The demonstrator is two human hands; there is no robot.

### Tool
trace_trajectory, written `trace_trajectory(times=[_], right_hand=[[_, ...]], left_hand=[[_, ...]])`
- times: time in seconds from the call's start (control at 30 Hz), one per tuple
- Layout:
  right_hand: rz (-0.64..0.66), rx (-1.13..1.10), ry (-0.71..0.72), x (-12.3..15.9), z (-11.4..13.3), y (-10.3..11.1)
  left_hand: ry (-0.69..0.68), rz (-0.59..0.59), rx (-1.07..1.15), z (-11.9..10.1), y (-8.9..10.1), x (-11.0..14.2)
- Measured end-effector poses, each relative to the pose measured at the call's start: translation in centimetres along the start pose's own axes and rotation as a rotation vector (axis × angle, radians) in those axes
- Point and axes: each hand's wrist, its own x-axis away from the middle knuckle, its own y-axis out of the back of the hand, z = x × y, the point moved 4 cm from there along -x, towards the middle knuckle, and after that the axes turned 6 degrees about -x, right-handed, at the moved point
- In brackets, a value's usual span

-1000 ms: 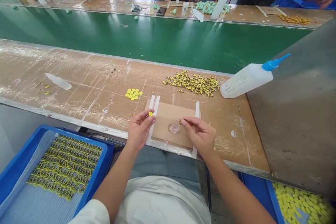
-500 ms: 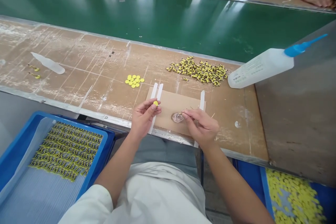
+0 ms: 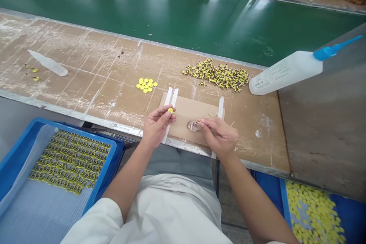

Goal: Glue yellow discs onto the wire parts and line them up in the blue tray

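A small yellow disc point(image 3: 170, 110) is pinched between thumb and fingers of my left hand point(image 3: 156, 127), above the white strips at the left of a cardboard sheet point(image 3: 185, 106). My right hand point(image 3: 220, 133) is closed in a pinch on what looks like a thin stick point(image 3: 198, 122), mostly hidden by the fingers. Its end is over a small clear round dish point(image 3: 193, 126) on the cardboard. A group of flat yellow discs point(image 3: 146, 85) lies beyond my left hand. Farther back on the right is a pile of small yellow-and-dark pieces point(image 3: 217, 75).
A white bottle with a blue nozzle point(image 3: 288, 72) leans at the right by a metal panel point(image 3: 326, 122). At left lies a white strip point(image 3: 48, 62). Blue trays hold rows of yellow-and-dark pieces point(image 3: 71, 160) and loose yellow pieces point(image 3: 317, 213). A green belt point(image 3: 171, 15) runs behind.
The view has shifted slightly. Both hands keep nearly the same place and grip, with the right fingertips still at the dish. The other person's hand across the belt is no longer clearly seen.
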Motion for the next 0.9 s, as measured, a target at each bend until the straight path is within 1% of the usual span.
trace_trajectory(times=[0.17, 0.33, 0.63, 0.77, 0.9], right_hand=[[-0.044, 0.02, 0.019, -0.02, 0.15, 0.59], [-0.009, 0.083, 0.045, 0.04, -0.07, 0.91], [0.047, 0.094, 0.082, -0.3, 0.13, 0.27], [0.048, 0.085, 0.041, -0.11, -0.29, 0.34], [-0.021, 0.056, -0.039, 0.07, -0.57, 0.69]], left_hand=[[-0.008, -0.014, -0.006, 0.2, 0.12, -0.04], [-0.013, -0.017, -0.018, 0.26, 0.18, -0.16], [-0.011, -0.002, -0.013, 0.23, 0.08, -0.03], [-0.006, 0.002, -0.014, 0.15, 0.22, -0.05], [-0.002, 0.006, -0.014, 0.04, 0.2, 0.11]])
